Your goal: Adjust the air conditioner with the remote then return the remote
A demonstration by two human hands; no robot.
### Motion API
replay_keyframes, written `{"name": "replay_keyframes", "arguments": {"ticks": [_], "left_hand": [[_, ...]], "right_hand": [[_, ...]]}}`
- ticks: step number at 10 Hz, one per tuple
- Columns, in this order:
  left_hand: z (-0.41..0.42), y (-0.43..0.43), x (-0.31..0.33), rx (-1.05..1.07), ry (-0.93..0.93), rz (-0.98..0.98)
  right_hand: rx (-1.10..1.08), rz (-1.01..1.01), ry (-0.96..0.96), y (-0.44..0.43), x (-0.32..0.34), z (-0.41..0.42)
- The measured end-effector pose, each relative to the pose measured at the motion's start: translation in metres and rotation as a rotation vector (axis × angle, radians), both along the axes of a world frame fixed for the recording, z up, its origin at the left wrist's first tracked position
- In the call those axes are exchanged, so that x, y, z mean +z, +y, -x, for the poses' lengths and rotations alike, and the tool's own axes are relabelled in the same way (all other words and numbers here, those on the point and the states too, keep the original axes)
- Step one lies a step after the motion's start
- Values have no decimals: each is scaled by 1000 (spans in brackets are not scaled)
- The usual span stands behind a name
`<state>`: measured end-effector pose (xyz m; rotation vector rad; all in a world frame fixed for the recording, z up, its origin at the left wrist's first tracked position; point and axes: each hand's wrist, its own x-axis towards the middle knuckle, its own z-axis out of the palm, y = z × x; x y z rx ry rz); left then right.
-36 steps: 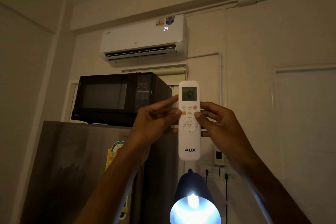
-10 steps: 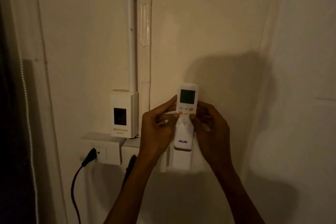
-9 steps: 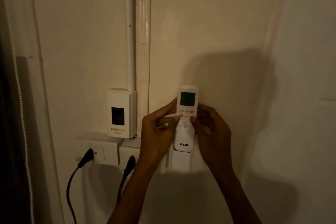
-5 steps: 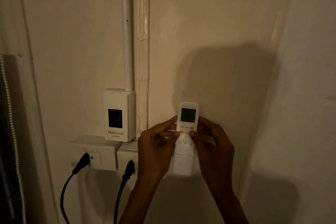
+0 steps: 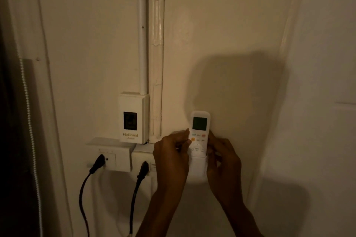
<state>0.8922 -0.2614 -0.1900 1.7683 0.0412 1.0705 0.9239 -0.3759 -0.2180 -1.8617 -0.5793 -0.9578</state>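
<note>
The white remote point(image 5: 199, 129) stands upright against the wall, its lower half sunk into a white wall holder point(image 5: 198, 167). Its small screen and coloured buttons show above the holder's rim. My left hand point(image 5: 172, 158) pinches the remote's left edge with thumb and fingertips. My right hand point(image 5: 223, 161) grips its right edge, fingers curled beside the holder. The air conditioner is out of view.
Left of the holder a white breaker box point(image 5: 133, 117) sits above two outlet boxes point(image 5: 109, 156), each with a black plug point(image 5: 97, 163) and cable hanging down. A white conduit pipe point(image 5: 142, 31) runs up the wall. A dark edge fills the far left.
I turned from the air conditioner down to the wall. Both hands lowered the remote into the wall holder; the AUX label has gone inside it.
</note>
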Motion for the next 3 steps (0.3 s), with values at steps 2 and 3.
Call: {"name": "replay_keyframes", "arguments": {"ticks": [2,3], "left_hand": [[22,10,8,-94,109,-222],[38,13,6,-73,136,-223]], "right_hand": [[153,-17,116,-9,13,17],[109,-65,151,-13,17,34]]}}
